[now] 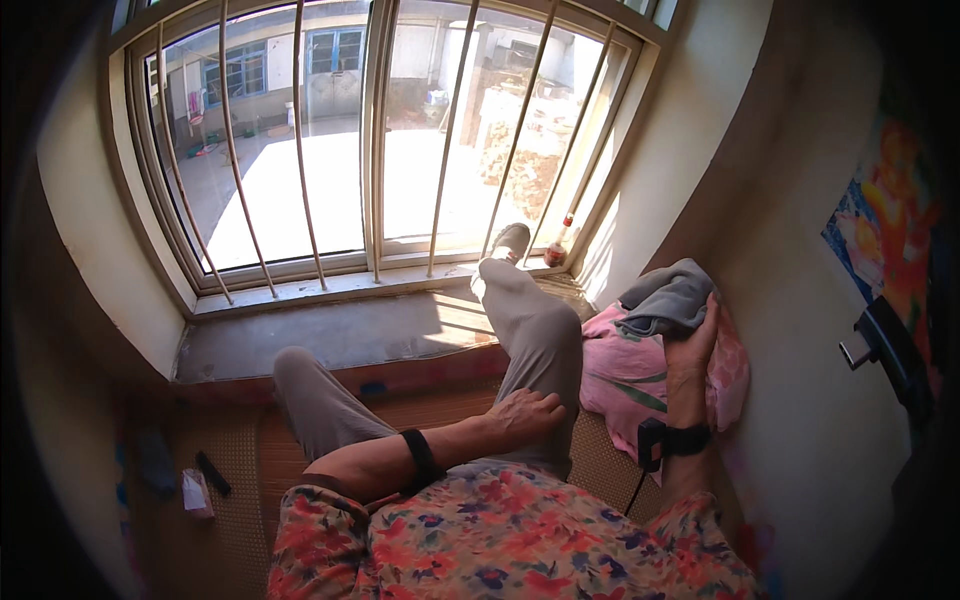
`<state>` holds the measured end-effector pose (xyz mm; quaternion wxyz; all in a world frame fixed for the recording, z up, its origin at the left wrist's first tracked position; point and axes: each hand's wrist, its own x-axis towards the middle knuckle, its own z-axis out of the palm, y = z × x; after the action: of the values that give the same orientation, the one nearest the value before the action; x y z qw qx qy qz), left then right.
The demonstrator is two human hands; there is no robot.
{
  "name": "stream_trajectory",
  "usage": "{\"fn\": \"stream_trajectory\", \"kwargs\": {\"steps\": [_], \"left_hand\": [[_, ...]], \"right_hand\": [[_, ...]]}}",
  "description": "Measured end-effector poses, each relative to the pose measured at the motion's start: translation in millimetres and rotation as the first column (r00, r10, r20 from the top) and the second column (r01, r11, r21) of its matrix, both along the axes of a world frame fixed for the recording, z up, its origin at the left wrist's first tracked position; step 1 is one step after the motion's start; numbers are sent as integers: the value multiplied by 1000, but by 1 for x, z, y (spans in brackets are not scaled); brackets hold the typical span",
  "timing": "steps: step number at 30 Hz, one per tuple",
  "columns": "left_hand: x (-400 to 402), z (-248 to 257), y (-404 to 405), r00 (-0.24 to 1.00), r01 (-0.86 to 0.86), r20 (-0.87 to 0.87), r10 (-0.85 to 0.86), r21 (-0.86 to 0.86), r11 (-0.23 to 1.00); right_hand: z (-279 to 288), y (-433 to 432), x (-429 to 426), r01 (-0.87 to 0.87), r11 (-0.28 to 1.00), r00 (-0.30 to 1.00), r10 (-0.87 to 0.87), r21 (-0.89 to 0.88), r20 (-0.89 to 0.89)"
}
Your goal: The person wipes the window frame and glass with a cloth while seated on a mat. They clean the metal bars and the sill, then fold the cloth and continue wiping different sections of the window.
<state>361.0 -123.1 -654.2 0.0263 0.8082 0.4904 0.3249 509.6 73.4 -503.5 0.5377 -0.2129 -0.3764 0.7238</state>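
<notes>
My right hand [699, 337] grips a folded grey cloth [667, 292] at its right edge. The cloth lies over or just above a pink fabric bundle [622, 367] with green leaf shapes, beside the wall. On the thigh of my grey trousers [536, 352] rests my left hand [529, 412], its fingers bent. Whether it pinches any of the trouser fabric is hidden. That leg stretches towards the window, with the shoe [511, 238] up by the bars.
A barred window [371, 150] and its grey sill [300, 337] stand ahead. A red-capped bottle [556, 244] stands in the sill's right corner. Left on the woven mat [232, 487] are a black remote-like object [213, 472] and a small packet [197, 493]. A wall [795, 337] borders the right.
</notes>
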Motion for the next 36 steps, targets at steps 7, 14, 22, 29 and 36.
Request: {"fn": "stream_trajectory", "kwargs": {"steps": [7, 14, 22, 29, 36], "left_hand": [[-10, -28, 12, 994, 10, -105, -18, -74, 997], [-5, -28, 8, 769, 483, 603, -213, -328, 812], [-12, 0, -11, 877, 479, 390, -280, -675, 561], [-152, 15, -143, 577, -780, -209, 790, -427, 457], [-98, -25, -209, 325, -872, -426, 845, -480, 93]], "right_hand": [[-24, -9, -13, -50, 998, 999, 51, 38, -12], [-47, -3, -20, -102, 995, 995, 102, -10, 12], [-24, -26, -40, -225, 974, 963, 222, 1, 155], [-4, -25, -61, -233, 972, 963, 228, 22, 146], [-27, -6, -102, -430, 902, 900, 425, -38, -94]]}}
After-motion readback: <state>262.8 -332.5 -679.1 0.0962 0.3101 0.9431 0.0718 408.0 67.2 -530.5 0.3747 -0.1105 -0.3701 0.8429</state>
